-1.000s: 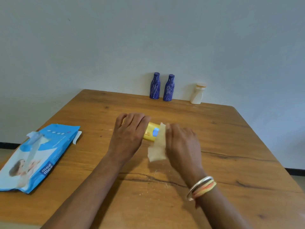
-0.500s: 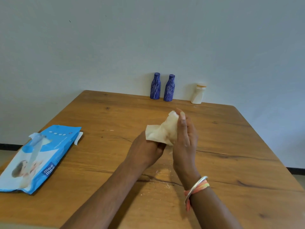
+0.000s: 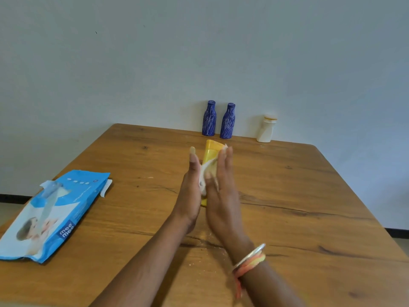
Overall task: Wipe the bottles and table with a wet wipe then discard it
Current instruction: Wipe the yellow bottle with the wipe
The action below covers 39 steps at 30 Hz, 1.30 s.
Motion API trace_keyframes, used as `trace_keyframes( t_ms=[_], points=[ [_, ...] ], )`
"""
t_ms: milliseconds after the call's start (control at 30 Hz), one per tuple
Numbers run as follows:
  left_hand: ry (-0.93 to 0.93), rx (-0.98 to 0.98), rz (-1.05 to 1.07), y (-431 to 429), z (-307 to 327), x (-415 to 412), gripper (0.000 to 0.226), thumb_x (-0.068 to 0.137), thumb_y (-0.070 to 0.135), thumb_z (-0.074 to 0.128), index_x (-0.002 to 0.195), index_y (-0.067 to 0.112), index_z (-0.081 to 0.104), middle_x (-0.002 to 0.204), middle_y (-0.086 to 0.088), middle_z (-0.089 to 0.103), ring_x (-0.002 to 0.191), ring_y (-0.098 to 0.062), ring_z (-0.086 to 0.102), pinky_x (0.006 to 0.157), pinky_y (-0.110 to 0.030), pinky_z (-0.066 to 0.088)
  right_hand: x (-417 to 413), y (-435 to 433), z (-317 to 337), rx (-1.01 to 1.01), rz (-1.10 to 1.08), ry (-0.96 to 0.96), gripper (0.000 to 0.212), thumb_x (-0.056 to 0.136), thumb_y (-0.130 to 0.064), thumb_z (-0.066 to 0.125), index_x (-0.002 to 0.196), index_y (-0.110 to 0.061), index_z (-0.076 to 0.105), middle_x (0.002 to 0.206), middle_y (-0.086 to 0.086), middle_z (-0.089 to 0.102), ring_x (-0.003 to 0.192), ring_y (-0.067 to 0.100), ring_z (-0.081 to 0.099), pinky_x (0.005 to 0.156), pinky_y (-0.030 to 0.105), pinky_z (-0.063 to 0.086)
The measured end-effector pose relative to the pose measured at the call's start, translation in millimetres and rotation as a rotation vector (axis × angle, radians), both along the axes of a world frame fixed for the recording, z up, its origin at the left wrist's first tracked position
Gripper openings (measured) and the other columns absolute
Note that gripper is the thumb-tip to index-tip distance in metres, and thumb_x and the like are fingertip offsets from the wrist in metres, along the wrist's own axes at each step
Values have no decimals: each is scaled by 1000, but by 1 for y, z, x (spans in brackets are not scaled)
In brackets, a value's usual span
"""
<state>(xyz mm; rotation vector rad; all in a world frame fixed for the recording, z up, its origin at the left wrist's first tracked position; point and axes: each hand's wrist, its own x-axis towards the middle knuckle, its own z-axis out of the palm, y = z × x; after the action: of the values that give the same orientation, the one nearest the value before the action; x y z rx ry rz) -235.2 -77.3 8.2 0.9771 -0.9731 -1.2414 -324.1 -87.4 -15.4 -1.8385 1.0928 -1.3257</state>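
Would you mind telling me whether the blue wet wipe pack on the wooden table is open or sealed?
Open: the blue wet wipe pack has its clear flap peeled up, exposing white wipes beneath.

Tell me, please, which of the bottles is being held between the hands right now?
The yellow bottle, pressed with the wipe between the left hand and right hand. The two blue bottles and the white bottle stand untouched by the wall.

Plain pale wall (image 3: 199,52), dark skirting (image 3: 13,198), tiled floor (image 3: 8,210).
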Motion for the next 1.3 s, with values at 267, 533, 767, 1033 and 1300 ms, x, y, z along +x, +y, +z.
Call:
trace_keyframes(
  t_ms=[267,533,767,1033,1300],
  points=[
    [-43,-98,22,10,-9,-10,68,78,88,34,116,48,73,128,3,73,126,-16,65,109,-48,49,3,-8,21,-22,-175,83,61,110,-35,28,163,-25,-1,171,-8,-15,149,-11,-11,110,-2,7],
    [106,-18,134,1,-6,9,90,77,86,27,114,20,76,116,-17,75,113,-33,70,104,-55,49,3,24,-3,-89,16,226,61,111,-23,32,163,-28,0,170,-17,-14,150,-15,-5,118,7,12],
    [168,-65,280,-10,-1,4,78,92,77,21,91,17,72,79,-4,72,73,-18,69,70,-34,53,13,28,11,46,-14,44,58,109,-19,40,163,-26,17,165,-7,31,142,-8,34,114,7,27],
    [26,28,210,-7,2,5,80,79,85,35,98,18,76,102,-15,76,95,-36,73,88,-49,55,9,25,0,163,-109,-433,43,97,-16,68,139,-20,61,125,1,72,113,12,69,97,37,57],
    [211,-45,368,-1,42,1,44,86,44,77,117,16,63,94,-7,74,97,-24,74,93,-52,59,-10,24,-18,-382,-193,104,43,96,-5,61,139,-10,61,142,6,62,132,15,58,108,32,51]
  ],
)
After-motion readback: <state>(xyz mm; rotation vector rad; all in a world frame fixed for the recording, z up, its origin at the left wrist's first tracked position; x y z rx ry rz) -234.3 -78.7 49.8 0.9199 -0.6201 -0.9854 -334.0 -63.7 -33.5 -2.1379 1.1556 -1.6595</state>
